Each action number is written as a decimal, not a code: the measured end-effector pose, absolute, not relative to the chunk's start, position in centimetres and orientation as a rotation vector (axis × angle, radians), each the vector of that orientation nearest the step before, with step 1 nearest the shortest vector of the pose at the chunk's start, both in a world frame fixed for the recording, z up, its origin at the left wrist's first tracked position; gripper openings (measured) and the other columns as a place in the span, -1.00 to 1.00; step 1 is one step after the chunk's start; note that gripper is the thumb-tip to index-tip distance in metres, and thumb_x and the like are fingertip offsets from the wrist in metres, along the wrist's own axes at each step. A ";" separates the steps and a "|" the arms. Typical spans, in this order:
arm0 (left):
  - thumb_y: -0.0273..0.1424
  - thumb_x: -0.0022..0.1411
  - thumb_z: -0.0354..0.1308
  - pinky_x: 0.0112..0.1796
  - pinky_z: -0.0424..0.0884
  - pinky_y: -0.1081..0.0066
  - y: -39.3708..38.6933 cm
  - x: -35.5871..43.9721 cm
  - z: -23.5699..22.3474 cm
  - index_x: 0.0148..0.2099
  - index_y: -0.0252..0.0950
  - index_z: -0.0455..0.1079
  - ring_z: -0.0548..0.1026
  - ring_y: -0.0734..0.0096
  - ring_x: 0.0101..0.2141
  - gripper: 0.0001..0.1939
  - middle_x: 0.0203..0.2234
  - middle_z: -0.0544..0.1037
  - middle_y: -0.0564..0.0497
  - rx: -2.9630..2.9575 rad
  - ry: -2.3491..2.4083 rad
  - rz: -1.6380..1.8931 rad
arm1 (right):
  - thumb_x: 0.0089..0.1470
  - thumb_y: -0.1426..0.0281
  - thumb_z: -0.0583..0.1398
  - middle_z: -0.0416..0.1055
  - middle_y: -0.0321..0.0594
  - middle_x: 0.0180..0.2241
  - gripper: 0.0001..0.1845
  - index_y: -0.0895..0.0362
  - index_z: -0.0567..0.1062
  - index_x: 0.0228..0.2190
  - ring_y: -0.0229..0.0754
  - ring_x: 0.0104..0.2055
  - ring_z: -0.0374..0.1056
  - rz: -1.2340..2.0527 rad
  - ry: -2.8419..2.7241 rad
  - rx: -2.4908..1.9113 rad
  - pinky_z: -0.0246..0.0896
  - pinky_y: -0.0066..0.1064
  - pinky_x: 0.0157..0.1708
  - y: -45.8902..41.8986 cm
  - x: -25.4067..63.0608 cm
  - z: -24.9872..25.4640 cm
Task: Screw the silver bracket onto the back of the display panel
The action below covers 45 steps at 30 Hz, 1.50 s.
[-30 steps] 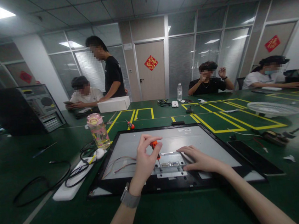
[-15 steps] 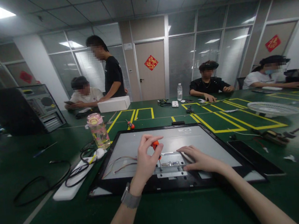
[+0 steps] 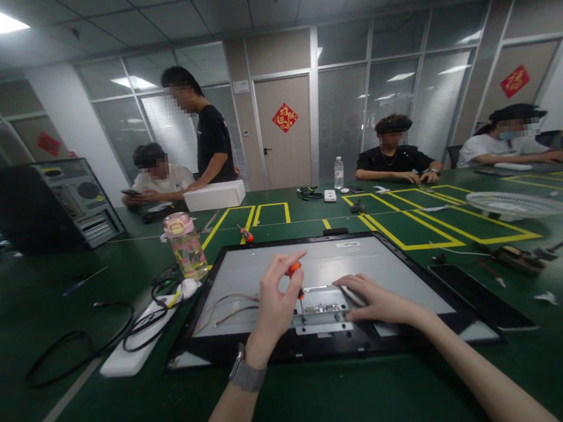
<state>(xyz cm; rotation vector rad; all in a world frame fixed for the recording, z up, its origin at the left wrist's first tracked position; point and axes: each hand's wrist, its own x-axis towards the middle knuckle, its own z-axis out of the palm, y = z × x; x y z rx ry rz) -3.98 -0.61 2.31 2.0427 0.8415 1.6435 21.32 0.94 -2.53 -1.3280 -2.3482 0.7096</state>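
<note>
My left hand [image 3: 276, 299], with a watch at its wrist, pinches the orange handle of a screwdriver [image 3: 295, 270] between thumb and fingers. The screwdriver stands nearly upright, its shaft reaching down to the left part of a silver metal bracket [image 3: 324, 328]. Where exactly the tip sits is too small to tell. On the bracket's right side rests my right hand [image 3: 378, 298], open, fingers stretched out and thumb apart. Under both hands lies a large flat display panel [image 3: 388, 267] with a black frame and grey back. Thin wires [image 3: 234, 313] lie on it left of the bracket.
Left of the panel are a white power strip [image 3: 125, 355] with black cable and a pink-lidded bottle [image 3: 185, 248]. A black phone-like slab [image 3: 482, 297] touches the right side. Another screwdriver [image 3: 247, 235] lies behind. A computer case [image 3: 34, 210] stands far left; several people are across the table.
The fingers of my left hand have shifted slightly on the screwdriver handle. My right hand stays in place. Across the table, the person in black has drawn both hands closer together.
</note>
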 end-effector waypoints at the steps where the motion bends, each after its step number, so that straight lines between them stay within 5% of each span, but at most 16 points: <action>1: -0.42 0.30 -0.02 -0.20 0.34 0.35 -0.6 -4.0 2.3 0.02 -0.24 0.43 0.43 0.35 -0.27 -0.69 -0.31 0.47 -0.03 2.029 0.815 1.625 | -0.06 0.06 0.25 0.22 -0.12 0.13 -0.26 0.02 0.27 0.13 0.09 0.19 0.03 0.712 -2.348 -1.330 -0.04 -0.08 0.17 1.0 21.3 -2.5; 6: -0.38 0.33 -0.05 -0.30 0.40 0.40 -0.6 -4.0 2.0 0.09 -0.24 0.37 0.48 0.37 -0.31 -0.67 -0.19 0.50 -0.08 1.912 0.801 1.565 | -0.06 0.04 0.24 0.21 -0.12 0.14 -0.26 0.02 0.26 0.13 0.10 0.20 0.01 0.724 -2.357 -1.341 -0.06 -0.07 0.18 1.1 21.4 -2.6; 19: -0.39 0.28 0.04 -0.31 0.41 0.42 -0.4 -3.9 1.9 0.05 -0.24 0.40 0.50 0.37 -0.34 -0.69 -0.26 0.52 -0.06 1.938 0.863 1.598 | 0.01 0.07 0.20 0.16 -0.12 0.17 -0.29 0.03 0.20 0.15 0.08 0.21 -0.01 0.690 -2.333 -1.349 -0.07 -0.08 0.19 0.6 21.2 -3.3; 28: -0.45 0.32 -0.14 -0.22 0.38 0.38 -0.5 -4.0 2.0 0.00 -0.27 0.44 0.48 0.34 -0.26 -0.64 -0.26 0.52 -0.05 1.835 0.810 1.602 | -0.22 0.20 0.35 0.25 -0.08 -0.01 -0.32 0.12 0.34 -0.03 0.09 0.08 0.15 0.643 -2.536 -1.349 0.08 -0.13 0.08 2.0 20.6 -0.4; 34: -0.37 0.25 0.07 -0.27 0.33 0.43 -0.4 -3.7 2.1 -0.11 -0.25 0.48 0.39 0.41 -0.35 -0.78 -0.37 0.38 0.02 1.876 0.958 1.712 | -0.10 0.09 0.28 0.21 -0.09 0.06 -0.32 0.08 0.30 0.03 0.06 0.12 0.10 0.586 -2.359 -1.225 -0.02 -0.14 0.15 1.5 20.9 -3.2; 45: -0.39 0.31 -0.07 -0.18 0.32 0.38 -0.1 -3.8 1.8 -0.01 -0.29 0.43 0.46 0.33 -0.25 -0.69 -0.32 0.51 -0.02 1.758 0.949 1.657 | -0.10 0.08 0.27 0.21 -0.05 0.09 -0.27 0.13 0.29 0.06 0.06 0.14 0.10 0.641 -2.391 -1.347 0.02 -0.14 0.14 1.0 20.1 -1.7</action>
